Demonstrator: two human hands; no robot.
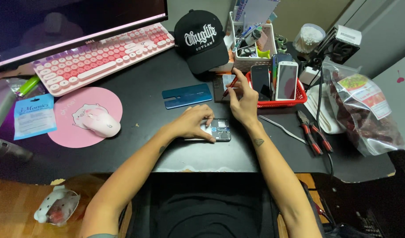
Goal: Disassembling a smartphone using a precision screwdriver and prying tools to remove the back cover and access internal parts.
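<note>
While seated at black table (136,145): left hand (194,123) laid palm-down on opened phone (220,130), fingers curled over its left part, pinning it flat to table. Phone near front-centre of table, back off, dark inner parts showing at right end. Right hand (243,103) raised just behind phone, thumb and fingers pinched on small red-handled tool (229,85), tip pointing up and left. Cannot tell what kind of tool.

Blue back cover (187,95) flat on table, left of right hand, apart from phone. Small dark square item behind right hand, partly hidden; kind not clear.

Red basket (295,102) just right of right hand, holding two upright phones (273,80), one dark, one white. Black cap (200,40) behind blue cover. White organiser (238,61) with pens and clutter beside cap. Red-handled pliers (312,133) and metal tweezers (279,127) on table right of right forearm. Clear bag (365,112) of dark red contents at far right.

Pink keyboard (101,55) at back left under monitor (57,26). Pink mouse (101,123) on round pink mat (79,128). Blue packet (34,115) left of mat.

Both forearms bare, small tattoo on right forearm near wrist.
</note>
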